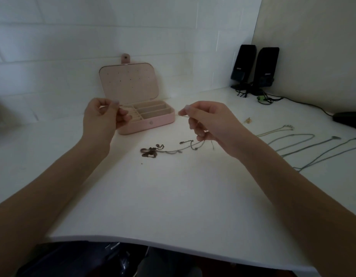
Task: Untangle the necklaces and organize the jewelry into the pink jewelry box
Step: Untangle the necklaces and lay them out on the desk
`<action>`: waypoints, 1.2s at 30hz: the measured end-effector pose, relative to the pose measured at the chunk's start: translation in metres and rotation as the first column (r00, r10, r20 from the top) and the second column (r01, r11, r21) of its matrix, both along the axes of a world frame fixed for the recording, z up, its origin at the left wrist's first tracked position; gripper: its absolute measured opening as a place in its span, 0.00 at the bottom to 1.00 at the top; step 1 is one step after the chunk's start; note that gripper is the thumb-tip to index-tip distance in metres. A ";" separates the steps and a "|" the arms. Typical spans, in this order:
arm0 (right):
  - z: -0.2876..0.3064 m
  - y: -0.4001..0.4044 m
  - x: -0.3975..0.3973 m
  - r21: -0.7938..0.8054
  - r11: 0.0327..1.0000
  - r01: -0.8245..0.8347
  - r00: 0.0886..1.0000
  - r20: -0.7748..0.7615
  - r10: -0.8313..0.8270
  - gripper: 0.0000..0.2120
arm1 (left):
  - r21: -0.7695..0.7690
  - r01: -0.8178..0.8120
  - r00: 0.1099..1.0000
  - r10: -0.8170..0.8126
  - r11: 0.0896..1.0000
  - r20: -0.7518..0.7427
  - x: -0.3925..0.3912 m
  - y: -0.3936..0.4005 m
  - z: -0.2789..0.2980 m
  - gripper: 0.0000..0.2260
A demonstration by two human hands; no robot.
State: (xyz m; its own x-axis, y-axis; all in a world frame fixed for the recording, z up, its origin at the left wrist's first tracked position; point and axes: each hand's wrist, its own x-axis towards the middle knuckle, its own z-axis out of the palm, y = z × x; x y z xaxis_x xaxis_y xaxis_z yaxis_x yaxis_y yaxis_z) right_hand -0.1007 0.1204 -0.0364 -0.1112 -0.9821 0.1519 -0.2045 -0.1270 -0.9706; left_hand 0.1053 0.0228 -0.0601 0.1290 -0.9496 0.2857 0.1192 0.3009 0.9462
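The pink jewelry box point(153, 122) stands open at the back of the white table, its lid leaning on the wall. My left hand point(105, 114) is raised in front of the box with fingers curled and thumb against fingertips; a thin chain may run to it, but I cannot make that out. My right hand point(209, 120) pinches a fine chain between thumb and forefinger, and the chain hangs down through the palm. Below lies a tangled clump of necklaces point(151, 152), its loose strands point(187, 145) trailing toward my right hand.
Several untangled necklaces point(305, 144) lie straight in a row at the right. A small gold piece point(248, 120) sits behind them. Two black speakers point(255, 68) with cables stand in the back right corner, and a dark mouse point(349, 119) lies at the far right.
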 end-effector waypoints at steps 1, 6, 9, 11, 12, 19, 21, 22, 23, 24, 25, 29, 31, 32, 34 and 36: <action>0.002 0.001 -0.002 0.000 1.000 0.008 1.000 0.018 -0.008 0.08 | 0.001 -0.038 0.999 0.038 0.999 -0.001 0.002 -0.001 -0.001 0.08; 0.009 0.005 -0.012 0.028 0.999 -0.036 0.994 0.108 0.033 0.07 | -0.014 -0.142 0.988 0.143 0.990 0.065 0.006 0.000 0.002 0.09; 0.011 0.006 -0.011 0.052 0.994 -0.100 0.983 0.157 0.091 0.09 | -0.133 -0.118 0.957 0.149 0.984 0.250 0.000 0.008 -0.001 0.08; 0.012 0.008 -0.010 0.066 0.988 -0.138 0.981 0.145 0.128 0.10 | -0.232 -0.115 0.885 0.205 0.966 0.417 -0.003 0.015 -0.004 0.04; 0.013 0.008 -0.009 0.069 0.985 -0.160 0.979 0.142 0.149 0.10 | -0.280 -0.107 0.830 0.241 0.954 0.503 -0.004 0.018 -0.006 0.02; 0.008 0.007 -0.003 0.034 0.959 -0.283 0.941 0.206 0.270 0.17 | -0.363 0.241 0.663 0.121 0.900 0.739 -0.013 0.035 -0.011 0.02; 0.007 0.006 0.000 0.006 0.954 -0.299 0.921 0.264 0.287 0.17 | -0.259 0.385 0.755 -0.141 0.886 0.641 -0.020 0.047 -0.010 0.05; 0.006 0.005 0.001 -0.005 0.952 -0.305 0.911 0.290 0.293 0.18 | -0.168 0.468 0.763 -0.300 0.867 0.573 -0.024 0.052 -0.010 0.07; 0.006 0.005 0.002 -0.014 0.950 -0.313 0.901 0.311 0.302 0.18 | -0.090 0.540 0.739 -0.420 0.837 0.527 -0.028 0.056 -0.010 0.07; 0.005 0.005 0.003 -0.021 0.947 -0.321 0.893 0.327 0.310 0.19 | -0.045 0.581 0.707 -0.477 0.813 0.521 -0.031 0.059 -0.011 0.05; 0.005 0.004 0.004 -0.027 0.944 -0.328 0.884 0.343 0.317 0.19 | -0.025 0.593 0.693 -0.495 0.805 0.525 -0.034 0.059 -0.013 0.03; 0.004 0.003 0.006 -0.064 0.937 -0.343 0.838 0.430 0.336 0.19 | -0.037 0.556 0.759 -0.489 0.830 0.430 -0.036 0.052 -0.017 0.07; 0.005 0.004 0.006 -0.090 0.929 -0.359 0.815 0.456 0.359 0.19 | -0.032 0.540 0.769 -0.477 0.841 0.426 -0.035 0.050 -0.016 0.10; 0.006 0.004 0.006 -0.104 0.923 -0.369 0.801 0.468 0.373 0.19 | -0.010 0.557 0.758 -0.504 0.831 0.414 -0.035 0.050 -0.015 0.10; 0.006 0.006 0.006 -0.130 0.918 -0.375 0.777 0.496 0.388 0.20 | 0.027 0.610 0.723 -0.571 0.792 0.389 -0.035 0.052 -0.015 0.08; 0.007 0.006 0.005 -0.136 0.932 -0.335 0.787 0.504 0.356 0.21 | 0.031 0.613 0.707 -0.565 0.790 0.426 -0.035 0.054 -0.015 0.03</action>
State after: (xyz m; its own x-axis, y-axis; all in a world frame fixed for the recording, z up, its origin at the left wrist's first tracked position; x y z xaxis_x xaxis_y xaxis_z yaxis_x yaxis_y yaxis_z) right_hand -0.0957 0.1266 -0.0293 0.1628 -0.9646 0.2075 0.3849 -0.1316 -0.9135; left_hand 0.0707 0.0766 -0.0747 -0.5917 -0.7547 0.2835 -0.0667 0.3963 0.9157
